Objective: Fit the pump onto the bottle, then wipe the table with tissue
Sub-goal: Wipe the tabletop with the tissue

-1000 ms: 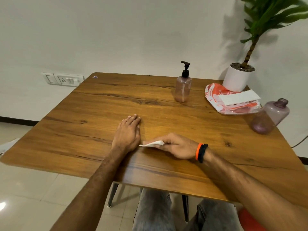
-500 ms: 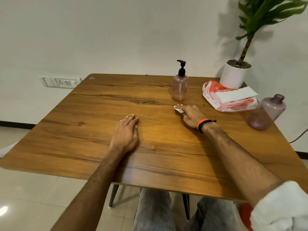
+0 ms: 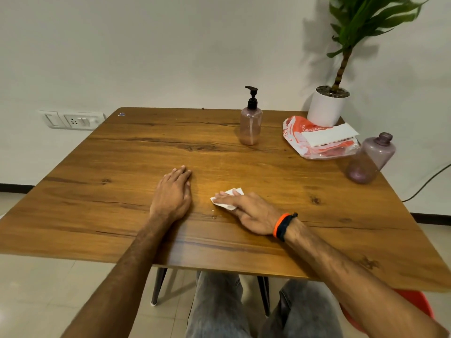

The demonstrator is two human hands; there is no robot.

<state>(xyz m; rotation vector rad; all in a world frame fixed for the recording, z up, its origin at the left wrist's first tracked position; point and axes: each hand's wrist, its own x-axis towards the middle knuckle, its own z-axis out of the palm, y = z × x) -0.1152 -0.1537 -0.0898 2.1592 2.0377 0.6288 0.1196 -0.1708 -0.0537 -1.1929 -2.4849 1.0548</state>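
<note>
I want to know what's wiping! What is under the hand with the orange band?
A folded white tissue lies under the right hand, pressed flat on the brown wooden table. Only its far edge shows; the rest is covered.

The only legible lettering was the white word "ORIGAM", its end cut off by a white folded tissue sheet (image 3: 329, 134) lying over it, printed on the orange-and-white crinkled plastic tissue packet (image 3: 296, 132) at the far right of the brown wooden table (image 3: 136, 167).
</note>
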